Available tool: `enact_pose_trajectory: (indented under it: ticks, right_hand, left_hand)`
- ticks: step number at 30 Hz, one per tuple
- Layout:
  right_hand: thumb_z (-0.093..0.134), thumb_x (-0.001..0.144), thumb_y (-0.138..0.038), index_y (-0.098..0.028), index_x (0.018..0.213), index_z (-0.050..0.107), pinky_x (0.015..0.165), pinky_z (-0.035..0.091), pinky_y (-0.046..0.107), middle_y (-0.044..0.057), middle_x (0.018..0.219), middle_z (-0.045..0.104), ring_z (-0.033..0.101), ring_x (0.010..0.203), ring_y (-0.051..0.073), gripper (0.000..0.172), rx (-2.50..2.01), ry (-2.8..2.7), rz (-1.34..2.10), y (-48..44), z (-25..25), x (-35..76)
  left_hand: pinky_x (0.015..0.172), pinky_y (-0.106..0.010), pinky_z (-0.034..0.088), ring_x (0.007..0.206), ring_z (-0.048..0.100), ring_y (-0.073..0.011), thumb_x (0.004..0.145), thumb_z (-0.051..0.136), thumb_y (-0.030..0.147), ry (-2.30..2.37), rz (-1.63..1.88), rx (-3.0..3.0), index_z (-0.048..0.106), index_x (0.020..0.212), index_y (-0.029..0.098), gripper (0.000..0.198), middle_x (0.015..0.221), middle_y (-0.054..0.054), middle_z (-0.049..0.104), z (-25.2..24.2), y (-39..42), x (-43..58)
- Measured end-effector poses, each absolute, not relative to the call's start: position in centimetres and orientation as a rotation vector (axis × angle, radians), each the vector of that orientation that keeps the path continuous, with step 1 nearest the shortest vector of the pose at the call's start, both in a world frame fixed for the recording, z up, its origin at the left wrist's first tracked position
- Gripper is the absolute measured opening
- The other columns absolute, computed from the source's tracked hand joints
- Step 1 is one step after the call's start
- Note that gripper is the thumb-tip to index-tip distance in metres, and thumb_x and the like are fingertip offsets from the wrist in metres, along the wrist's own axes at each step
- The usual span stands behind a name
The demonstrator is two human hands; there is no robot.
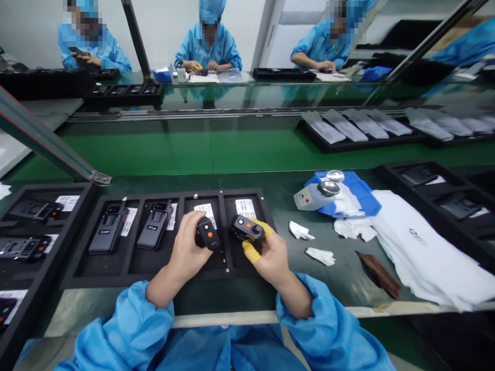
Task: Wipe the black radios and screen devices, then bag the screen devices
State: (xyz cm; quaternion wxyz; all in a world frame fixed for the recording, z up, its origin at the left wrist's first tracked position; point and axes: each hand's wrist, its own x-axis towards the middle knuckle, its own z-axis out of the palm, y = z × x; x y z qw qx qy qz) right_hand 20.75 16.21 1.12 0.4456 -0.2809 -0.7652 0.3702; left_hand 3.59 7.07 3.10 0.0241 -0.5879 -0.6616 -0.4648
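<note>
My left hand [188,241] is closed around a black handheld device [209,234] that has a white and an orange button on its end. In my right hand [270,255], which wears yellow finger cots, a second black device [244,226] with similar buttons is gripped between thumb and fingers. Both are held above the two right compartments of a black foam tray [133,273]. White labels lie in those compartments, one label [245,208] behind the right-hand device. Two more devices, one at far left [108,232] and one beside it [153,229], lie in the other compartments.
Right of the tray are a dispenser bottle [309,200], a blue bin [367,193], crumpled tissues [299,230], a brown strip [379,273] and white sheets [421,247]. Device trays flank both sides. Bagged items [323,128] sit on the green belt [193,149]; co-workers sit beyond.
</note>
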Motion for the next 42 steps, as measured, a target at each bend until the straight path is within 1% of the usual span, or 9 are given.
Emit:
enact_pose_trajectory:
  ticks: [11,16,19,21,24,28,31,35,42]
  right_hand:
    - [0.06,0.066,-0.015,-0.025,0.107,0.062,0.094,0.048,0.04,0.004,0.108,0.067,0.062,0.1,0.021,0.042,-0.815,-1.811,1.211,16.0,2.1,20.9]
    - [0.066,0.061,-0.026,-0.028,0.12,0.05,0.091,0.049,0.039,0.002,0.114,0.065,0.059,0.105,0.022,0.061,-0.802,-1.217,1.744,16.7,3.3,20.5]
    - [0.06,0.06,-0.028,-0.027,0.107,0.054,0.078,0.052,0.036,0.001,0.102,0.067,0.061,0.098,0.022,0.048,-0.786,-0.91,2.007,17.5,4.1,20.6]
    - [0.055,0.061,-0.029,-0.025,0.096,0.055,0.064,0.052,0.032,0.001,0.091,0.068,0.062,0.086,0.021,0.035,-0.81,-0.77,2.149,18.0,4.4,21.0]
    - [0.049,0.063,-0.028,-0.023,0.087,0.053,0.049,0.044,0.026,0.0,0.076,0.066,0.058,0.064,0.015,0.025,-0.828,-0.578,2.273,18.4,4.3,21.5]
    - [0.047,0.062,-0.028,-0.022,0.085,0.05,0.045,0.039,0.022,-0.001,0.069,0.062,0.054,0.056,0.012,0.024,-0.801,-0.429,2.312,18.5,4.2,21.6]
    - [0.047,0.061,-0.027,-0.022,0.084,0.048,0.044,0.036,0.022,-0.001,0.068,0.061,0.052,0.055,0.013,0.024,-0.802,-0.422,2.32,18.5,4.3,21.4]
    - [0.047,0.06,-0.028,-0.023,0.084,0.048,0.045,0.036,0.024,0.0,0.07,0.061,0.051,0.056,0.014,0.024,-0.853,-0.449,2.304,18.3,4.4,21.4]
    - [0.047,0.062,-0.029,-0.024,0.079,0.05,0.048,0.038,0.026,0.0,0.075,0.062,0.051,0.058,0.014,0.018,-0.9,-0.645,2.241,18.3,3.8,21.7]
  left_hand:
    - [0.093,-0.042,0.044,0.104,0.055,-0.0255,0.061,0.071,0.018,-2.324,-1.608,-1.683,0.052,0.107,0.022,0.05,0.105,-0.006,0.057,4.0,7.1,3.8]
    - [0.068,-0.027,0.051,0.074,0.059,-0.0154,0.044,0.085,0.036,-2.67,-2.709,-0.886,0.058,0.101,0.021,0.066,0.08,0.002,0.059,5.0,7.5,3.5]
    - [0.046,-0.018,0.045,0.05,0.048,-0.0074,0.047,0.084,0.043,-2.42,-3.386,-0.394,0.062,0.092,0.017,0.056,0.059,0.006,0.051,5.5,7.8,2.8]
    - [0.048,-0.02,0.049,0.05,0.05,-0.0085,0.057,0.079,0.039,-2.304,-3.562,-0.133,0.064,0.089,0.015,0.042,0.056,0.004,0.053,5.9,7.8,2.5]
    - [0.067,-0.037,0.058,0.076,0.065,-0.0207,0.069,0.066,0.031,-2.268,-3.551,0.167,0.066,0.093,0.017,0.028,0.079,-0.007,0.068,6.7,7.5,2.3]
    - [0.078,-0.056,0.054,0.103,0.061,-0.0366,0.062,0.066,0.024,-2.242,-3.731,-0.275,0.064,0.107,0.024,0.045,0.113,-0.01,0.066,7.2,6.3,2.3]
    - [0.082,-0.052,0.054,0.106,0.061,-0.0356,0.06,0.074,0.018,-2.351,-3.681,-0.775,0.059,0.118,0.03,0.061,0.12,-0.008,0.063,6.6,5.8,2.2]
    - [0.078,-0.041,0.057,0.097,0.066,-0.0283,0.052,0.086,0.027,-2.474,-3.447,-1.119,0.035,0.136,0.043,0.099,0.119,-0.005,0.063,5.3,6.1,2.7]
    - [0.07,-0.03,0.056,0.092,0.065,-0.0236,0.038,0.09,0.038,-2.527,-3.24,-1.354,0.016,0.144,0.038,0.129,0.126,-0.01,0.052,4.4,7.1,3.5]
